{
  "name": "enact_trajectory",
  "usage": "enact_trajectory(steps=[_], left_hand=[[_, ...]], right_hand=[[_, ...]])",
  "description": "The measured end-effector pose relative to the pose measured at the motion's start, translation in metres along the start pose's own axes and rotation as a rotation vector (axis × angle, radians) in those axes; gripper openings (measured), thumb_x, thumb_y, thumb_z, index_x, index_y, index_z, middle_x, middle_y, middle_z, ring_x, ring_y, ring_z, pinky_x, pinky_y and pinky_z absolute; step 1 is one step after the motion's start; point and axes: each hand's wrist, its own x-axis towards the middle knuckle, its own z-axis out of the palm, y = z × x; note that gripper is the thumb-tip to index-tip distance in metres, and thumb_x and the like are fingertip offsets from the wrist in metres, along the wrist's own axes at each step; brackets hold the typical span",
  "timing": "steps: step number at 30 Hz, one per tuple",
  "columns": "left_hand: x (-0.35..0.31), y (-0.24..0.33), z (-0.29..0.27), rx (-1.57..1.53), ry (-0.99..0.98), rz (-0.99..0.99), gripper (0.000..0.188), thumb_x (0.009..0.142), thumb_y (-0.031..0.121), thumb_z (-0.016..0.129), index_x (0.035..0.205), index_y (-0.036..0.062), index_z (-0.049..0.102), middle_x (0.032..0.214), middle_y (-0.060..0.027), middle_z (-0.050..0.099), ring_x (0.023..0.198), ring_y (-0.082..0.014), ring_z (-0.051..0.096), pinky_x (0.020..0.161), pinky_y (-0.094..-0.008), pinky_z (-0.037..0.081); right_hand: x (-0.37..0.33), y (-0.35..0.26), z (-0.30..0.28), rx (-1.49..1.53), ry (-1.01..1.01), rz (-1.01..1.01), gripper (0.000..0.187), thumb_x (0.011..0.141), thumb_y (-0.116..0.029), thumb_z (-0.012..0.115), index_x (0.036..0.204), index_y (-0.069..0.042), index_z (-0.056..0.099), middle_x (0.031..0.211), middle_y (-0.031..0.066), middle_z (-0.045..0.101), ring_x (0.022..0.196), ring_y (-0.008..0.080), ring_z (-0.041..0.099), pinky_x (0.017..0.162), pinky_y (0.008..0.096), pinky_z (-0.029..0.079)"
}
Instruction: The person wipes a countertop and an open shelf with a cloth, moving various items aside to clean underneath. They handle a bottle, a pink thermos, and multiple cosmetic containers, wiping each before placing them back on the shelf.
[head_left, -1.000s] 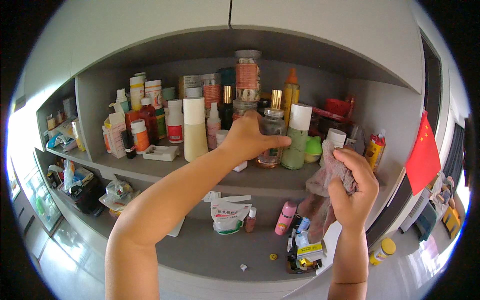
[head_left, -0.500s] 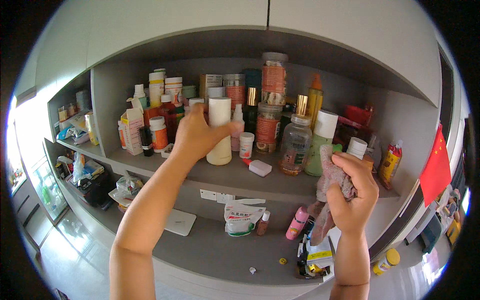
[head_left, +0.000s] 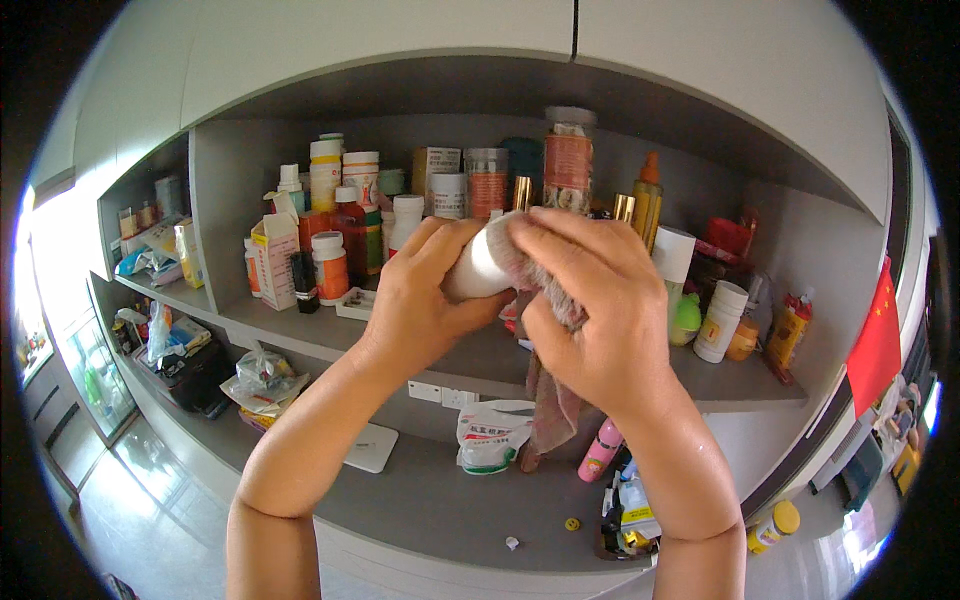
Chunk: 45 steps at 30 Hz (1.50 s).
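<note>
A plain white cylindrical bottle is held tilted in front of the upper shelf, with my left hand wrapped round its lower part. My right hand grips a pinkish-grey cloth, pressing it over the bottle's top end. The cloth's loose end hangs below the right hand. Behind the hands, several bottles and jars stand on the shelf, among them an orange bottle with a white cap and a tall clear jar with a red label. Some shelf items are hidden by my hands.
On the upper shelf, a white bottle and a green-and-white bottle stand to the right. The lower shelf bears a white pouch, a pink bottle and a filled box. A red flag hangs at far right.
The white bottle has gone from upright near the shelf to tilted and lifted in my left hand. My right hand has moved left, bringing the cloth onto the bottle's top.
</note>
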Motion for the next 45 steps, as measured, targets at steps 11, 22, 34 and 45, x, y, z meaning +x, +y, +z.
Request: enact_trajectory(steps=[11, 22, 34, 45], left_hand=[[0.007, -0.022, -0.002, -0.253, -0.048, -0.469, 0.051, 0.075, 0.035, 0.082, 0.108, -0.0002, 0.063, 0.096, -0.0138, 0.07, 0.085, -0.021, 0.067, 0.077, -0.0343, 0.053], [0.008, -0.045, 0.006, -0.193, -0.155, -0.545, 0.055, 0.077, 0.039, 0.081, 0.104, -0.0046, 0.062, 0.096, -0.0177, 0.07, 0.086, -0.0227, 0.069, 0.077, -0.0356, 0.054], [0.002, -0.023, 0.022, 0.41, 0.174, 0.027, 0.087, 0.066, 0.031, 0.089, 0.134, 0.0029, 0.042, 0.099, -0.0136, 0.066, 0.09, -0.0344, 0.064, 0.085, -0.0426, 0.051], [0.0, 0.026, 0.055, 0.061, -0.56, 0.234, 0.025, 0.08, 0.014, 0.073, 0.101, 0.0035, 0.066, 0.097, -0.013, 0.067, 0.096, -0.0333, 0.059, 0.084, -0.0425, 0.049]], right_hand=[[-0.019, 0.019, -0.03, -0.086, 0.078, 0.168, 0.038, 0.068, -0.001, 0.06, 0.105, -0.003, 0.071, 0.105, 0.0153, 0.069, 0.096, 0.0306, 0.066, 0.089, 0.0365, 0.05], [-0.052, 0.027, -0.086, -0.172, 0.038, 0.265, 0.042, 0.069, 0.003, 0.058, 0.109, 0.0, 0.069, 0.11, 0.0161, 0.066, 0.101, 0.0258, 0.064, 0.093, 0.033, 0.047], [-0.07, 0.037, -0.127, -0.332, 0.092, 0.264, 0.032, 0.065, 0.0, 0.06, 0.096, -0.002, 0.059, 0.1, 0.0135, 0.058, 0.091, 0.0262, 0.057, 0.085, 0.0326, 0.045], [-0.105, 0.082, -0.149, -0.37, -0.279, 0.09, 0.031, 0.069, -0.003, 0.067, 0.099, -0.008, 0.069, 0.1, 0.0101, 0.064, 0.094, 0.0308, 0.059, 0.085, 0.0406, 0.048]])
